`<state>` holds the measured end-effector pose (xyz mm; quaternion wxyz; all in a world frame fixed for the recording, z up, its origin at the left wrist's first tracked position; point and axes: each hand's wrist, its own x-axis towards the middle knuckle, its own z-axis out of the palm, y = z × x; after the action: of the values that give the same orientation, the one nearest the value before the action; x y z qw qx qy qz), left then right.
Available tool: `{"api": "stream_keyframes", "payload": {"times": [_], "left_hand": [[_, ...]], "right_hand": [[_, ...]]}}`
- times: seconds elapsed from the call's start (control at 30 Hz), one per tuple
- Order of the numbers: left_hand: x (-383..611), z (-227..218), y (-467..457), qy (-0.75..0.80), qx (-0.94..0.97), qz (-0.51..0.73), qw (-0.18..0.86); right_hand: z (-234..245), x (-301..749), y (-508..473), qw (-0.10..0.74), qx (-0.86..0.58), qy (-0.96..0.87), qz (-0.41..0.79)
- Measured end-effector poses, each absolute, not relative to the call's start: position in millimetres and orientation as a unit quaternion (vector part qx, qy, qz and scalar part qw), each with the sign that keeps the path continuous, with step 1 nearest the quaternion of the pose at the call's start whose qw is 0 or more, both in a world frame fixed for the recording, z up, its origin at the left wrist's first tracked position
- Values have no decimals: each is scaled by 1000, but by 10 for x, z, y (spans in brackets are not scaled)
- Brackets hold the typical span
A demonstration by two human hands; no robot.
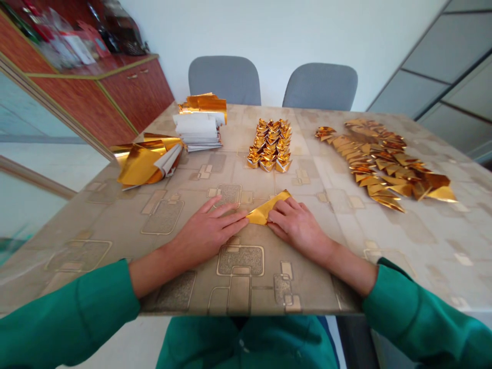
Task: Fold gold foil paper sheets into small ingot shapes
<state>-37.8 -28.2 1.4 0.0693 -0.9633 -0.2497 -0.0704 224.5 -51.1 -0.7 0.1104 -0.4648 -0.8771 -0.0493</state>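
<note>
A small folded piece of gold foil paper (260, 213) lies on the table between my two hands, slanting up to the right. My left hand (209, 225) rests flat with its fingers stretched out, the tips touching the paper's left end. Curled fingers of my right hand (295, 220) grip and press the paper's right part, hiding some of it. Beyond the hands stand rows of folded gold paper ingots (271, 146), packed close together.
Loose gold sheets (142, 161) and a stack of white-backed gold paper (200, 128) lie at the back left. Fanned-out folded gold pieces (380, 159) spread over the right side. Two grey chairs (225, 77) stand behind the patterned table (154, 256).
</note>
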Motion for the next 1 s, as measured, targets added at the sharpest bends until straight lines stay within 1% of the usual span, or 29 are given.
{"api": "stream_keyframes", "payload": {"times": [0.1, 0.23, 0.4, 0.53, 0.67, 0.9, 1.0], "left_hand": [[-412, 30, -289, -262, -959, -73, 82], [-345, 49, -338, -276, -950, -108, 102], [-117, -28, -333, -219, -967, -115, 66], [-123, -74, -258, -196, -974, -105, 40], [-137, 9, -210, -185, -978, -90, 37], [133, 200, -133, -191, -979, -32, 62], [147, 183, -92, -181, -980, -48, 62]], "right_hand": [[-1, 2244, -505, 107, -465, -878, -39], [-4, 2240, -503, 113, -463, -878, -37], [24, 2227, -514, 114, -469, -875, -32], [72, 2282, -503, 117, -453, -884, 9], [102, 2491, -456, 130, -431, -891, 51], [171, 2833, -402, 122, -419, -899, 36], [212, 2830, -389, 121, -391, -912, 26]]}}
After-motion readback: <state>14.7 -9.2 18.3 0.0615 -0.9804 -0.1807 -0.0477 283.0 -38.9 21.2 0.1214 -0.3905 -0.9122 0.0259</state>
